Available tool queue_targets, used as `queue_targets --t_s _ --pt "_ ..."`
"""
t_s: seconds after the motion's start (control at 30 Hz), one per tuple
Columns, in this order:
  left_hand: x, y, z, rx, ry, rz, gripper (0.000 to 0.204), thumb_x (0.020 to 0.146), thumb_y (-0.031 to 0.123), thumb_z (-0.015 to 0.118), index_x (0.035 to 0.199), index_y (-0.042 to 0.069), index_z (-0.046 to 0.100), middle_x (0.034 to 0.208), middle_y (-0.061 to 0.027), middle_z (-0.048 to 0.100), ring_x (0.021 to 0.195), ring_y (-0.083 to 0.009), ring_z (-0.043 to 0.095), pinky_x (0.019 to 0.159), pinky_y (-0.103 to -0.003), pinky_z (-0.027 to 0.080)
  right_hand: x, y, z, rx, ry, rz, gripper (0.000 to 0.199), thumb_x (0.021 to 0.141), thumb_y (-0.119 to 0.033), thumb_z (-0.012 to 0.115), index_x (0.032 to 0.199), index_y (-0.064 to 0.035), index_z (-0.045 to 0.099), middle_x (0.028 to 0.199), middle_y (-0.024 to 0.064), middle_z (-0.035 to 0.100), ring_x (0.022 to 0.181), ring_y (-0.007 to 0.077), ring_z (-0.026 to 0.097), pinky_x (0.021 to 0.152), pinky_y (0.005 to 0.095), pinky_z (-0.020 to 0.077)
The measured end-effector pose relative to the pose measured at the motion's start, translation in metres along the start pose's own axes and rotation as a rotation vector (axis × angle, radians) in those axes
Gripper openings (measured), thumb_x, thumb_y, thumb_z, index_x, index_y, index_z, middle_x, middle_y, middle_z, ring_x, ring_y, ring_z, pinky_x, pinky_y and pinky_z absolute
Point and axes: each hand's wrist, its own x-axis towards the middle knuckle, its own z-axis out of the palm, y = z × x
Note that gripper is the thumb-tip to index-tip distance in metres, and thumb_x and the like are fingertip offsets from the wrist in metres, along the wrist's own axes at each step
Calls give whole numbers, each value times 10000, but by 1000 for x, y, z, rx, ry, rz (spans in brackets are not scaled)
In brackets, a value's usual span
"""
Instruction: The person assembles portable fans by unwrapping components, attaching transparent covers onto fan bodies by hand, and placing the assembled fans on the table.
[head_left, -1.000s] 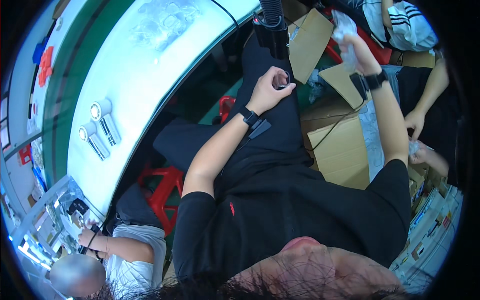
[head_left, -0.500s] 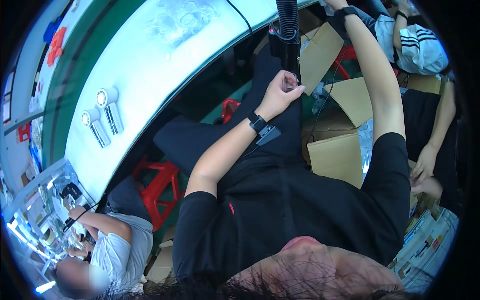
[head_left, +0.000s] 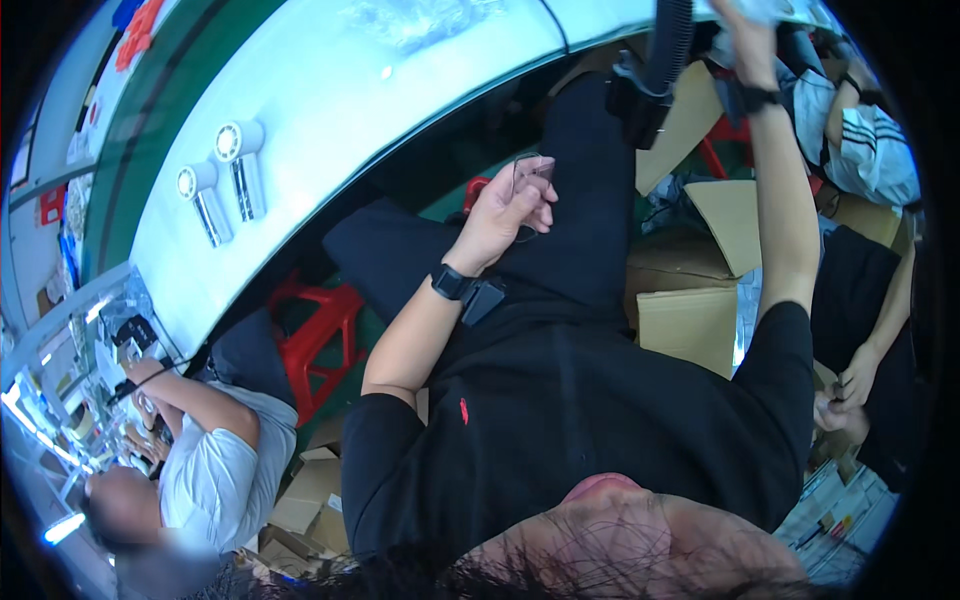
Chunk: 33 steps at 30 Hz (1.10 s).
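My left hand is raised over my lap, fingers curled around a thin dark looped cord. A small greyish piece shows at the fingertips, too unclear to name. My right hand is stretched far forward at the upper right, by the table edge. It is blurred, with a pale, clear-looking thing beside its fingers; whether it grips that thing cannot be made out. Between my hands hangs a black ribbed hose with a black fitting at its lower end.
Two white handheld fans with silvery handles lie on the curved white table. Clear plastic bags lie farther along. Open cardboard boxes stand at my right, a red stool at my left. Co-workers sit on both sides.
My left hand has moved left and down from the hose, its palm now turned up. My right hand has shifted right and slightly down. The hose's lower end appears farther right and tilted.
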Motion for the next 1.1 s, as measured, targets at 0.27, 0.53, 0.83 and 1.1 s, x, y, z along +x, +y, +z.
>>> queue_targets --t_s 0.27,0.53,0.83,1.1 --pt "-54 38 -14 202 45 202 609 986 359 565 1461 24 383 1130 -112 590 869 -140 605 778 -247 488 -147 -199 -31 659 -505 344 840 828 -479 714 1426 1 371 1053 71 609 817 91 597 641 219 486" --pt "-79 52 -39 -16 -313 78 532 956 217 614 1417 12 447 1188 -144 624 876 -143 631 751 -260 518 -241 -208 68 472 -1059 741 869 671 -515 770 1300 12 484 1142 76 574 986 130 605 867 246 484" --pt "-101 39 -44 -11 -338 60 630 904 309 704 1391 -10 463 1223 -155 619 913 -164 651 777 -285 537 -240 -199 87 282 -1192 790 863 664 -509 768 1302 10 504 1104 66 592 1018 136 591 864 248 466" --pt "-105 37 -46 57 -276 40 549 928 206 675 1393 2 466 1269 -138 593 994 -150 618 837 -287 532 -232 -204 85 130 -1221 709 835 671 -526 777 1268 7 538 1085 70 603 991 127 585 855 247 458"
